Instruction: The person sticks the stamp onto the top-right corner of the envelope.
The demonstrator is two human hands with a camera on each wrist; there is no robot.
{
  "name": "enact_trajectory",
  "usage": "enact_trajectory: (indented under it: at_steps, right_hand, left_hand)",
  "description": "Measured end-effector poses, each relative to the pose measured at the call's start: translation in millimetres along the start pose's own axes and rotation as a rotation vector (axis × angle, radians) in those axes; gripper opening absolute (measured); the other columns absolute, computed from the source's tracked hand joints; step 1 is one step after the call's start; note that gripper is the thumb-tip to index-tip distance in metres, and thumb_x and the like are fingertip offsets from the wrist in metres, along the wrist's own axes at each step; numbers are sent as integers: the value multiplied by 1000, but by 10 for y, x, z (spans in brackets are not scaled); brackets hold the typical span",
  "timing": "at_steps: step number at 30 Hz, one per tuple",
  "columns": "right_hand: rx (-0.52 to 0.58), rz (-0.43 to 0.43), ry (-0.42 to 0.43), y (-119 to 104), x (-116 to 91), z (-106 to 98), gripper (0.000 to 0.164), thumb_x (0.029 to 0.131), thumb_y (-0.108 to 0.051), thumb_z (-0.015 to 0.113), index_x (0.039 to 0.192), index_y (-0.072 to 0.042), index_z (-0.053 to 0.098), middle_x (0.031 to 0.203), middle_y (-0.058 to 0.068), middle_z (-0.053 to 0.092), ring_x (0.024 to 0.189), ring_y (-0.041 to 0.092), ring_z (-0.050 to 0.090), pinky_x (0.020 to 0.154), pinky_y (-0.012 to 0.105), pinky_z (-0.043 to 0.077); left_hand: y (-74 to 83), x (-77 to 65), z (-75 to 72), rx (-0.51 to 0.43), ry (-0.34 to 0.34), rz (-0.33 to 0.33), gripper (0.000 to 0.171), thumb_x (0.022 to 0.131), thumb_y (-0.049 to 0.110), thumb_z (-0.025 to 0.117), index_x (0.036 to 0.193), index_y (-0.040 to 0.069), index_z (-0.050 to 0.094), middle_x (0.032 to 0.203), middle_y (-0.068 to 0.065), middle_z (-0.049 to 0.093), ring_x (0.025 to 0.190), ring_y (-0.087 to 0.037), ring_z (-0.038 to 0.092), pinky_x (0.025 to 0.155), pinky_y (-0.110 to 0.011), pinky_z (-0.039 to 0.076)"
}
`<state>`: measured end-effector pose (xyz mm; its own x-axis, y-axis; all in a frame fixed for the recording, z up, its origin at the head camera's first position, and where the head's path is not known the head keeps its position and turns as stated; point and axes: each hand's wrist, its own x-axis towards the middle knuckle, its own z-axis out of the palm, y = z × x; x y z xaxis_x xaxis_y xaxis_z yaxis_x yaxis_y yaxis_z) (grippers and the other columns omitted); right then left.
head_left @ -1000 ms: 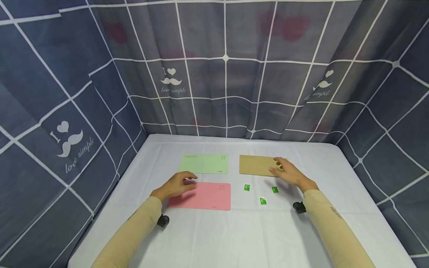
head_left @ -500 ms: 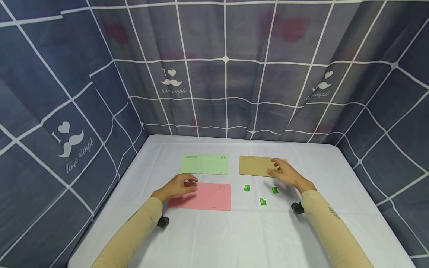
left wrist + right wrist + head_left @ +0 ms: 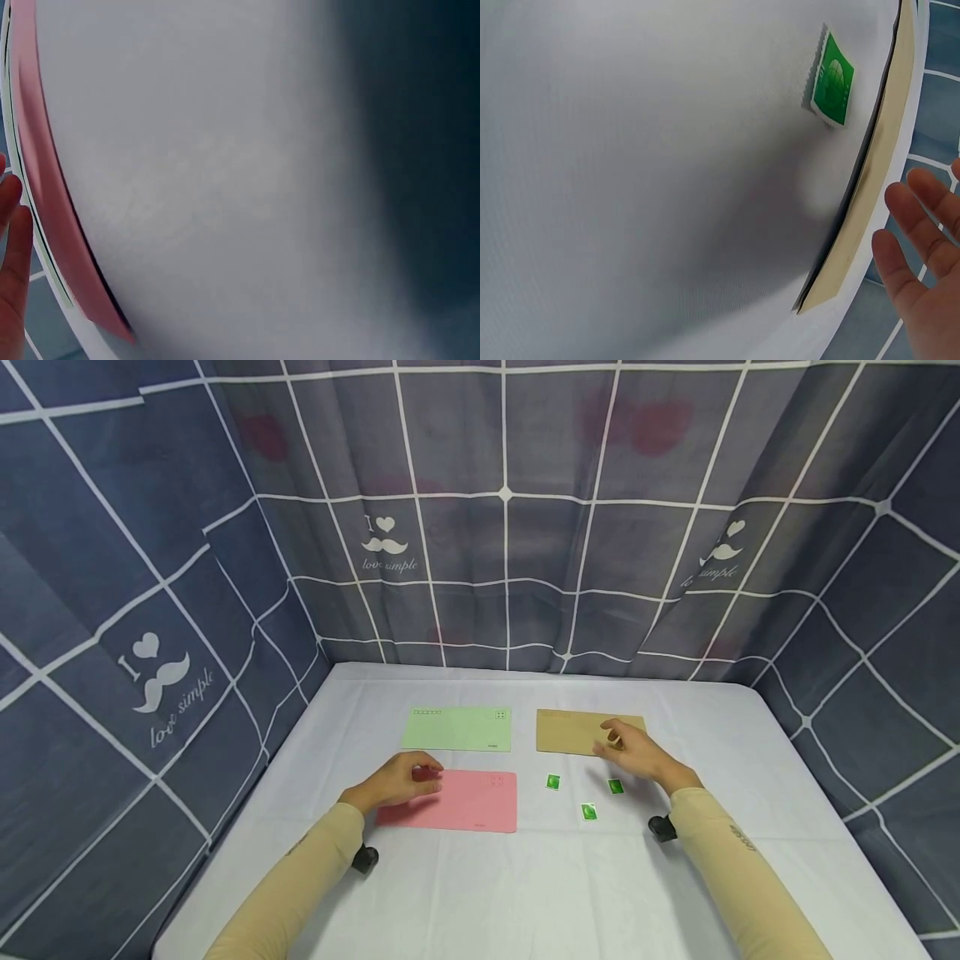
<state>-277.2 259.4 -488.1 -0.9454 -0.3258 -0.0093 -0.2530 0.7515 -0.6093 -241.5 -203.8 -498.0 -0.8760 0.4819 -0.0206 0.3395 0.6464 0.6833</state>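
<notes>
My left hand (image 3: 397, 779) hovers over the left end of the pink envelope (image 3: 468, 802), its fingers loosely bent with nothing between them. Over the right part of the brown envelope (image 3: 566, 732) is my right hand (image 3: 636, 750), fingers apart and holding nothing. A green envelope (image 3: 457, 728) lies flat behind the pink one. In front of the brown envelope lie three small green stamps: a left stamp (image 3: 552, 782), a right stamp (image 3: 616, 787) and a front stamp (image 3: 588, 812). The right wrist view shows one stamp (image 3: 833, 81) with a perforated white edge, apart from the hand.
A white cloth (image 3: 495, 893) covers the table. Dark checked curtains (image 3: 457, 535) enclose it at the back and both sides. A black wrist camera (image 3: 365, 857) sits under the left wrist, and another camera (image 3: 662, 828) under the right.
My right hand has drifted slightly left and toward me over the brown envelope. The left hand has barely moved. The envelopes and stamps lie as before.
</notes>
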Motion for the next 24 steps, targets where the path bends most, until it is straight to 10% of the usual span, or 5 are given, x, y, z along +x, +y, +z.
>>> enact_trajectory:
  at_steps: [24]
  right_hand:
    - [-2, -39, 47, -9, 65, 114, 49, 97, -28, 63, 132, 5, 54, 100, 12, 64, 91, 24, 60, 83, 42, 50]
  left_hand:
    - [42, 11, 17, 16, -29, -12, 33, 89, 29, 77, 116, 11, 71, 115, -1, 70, 107, -18, 60, 98, -42, 49]
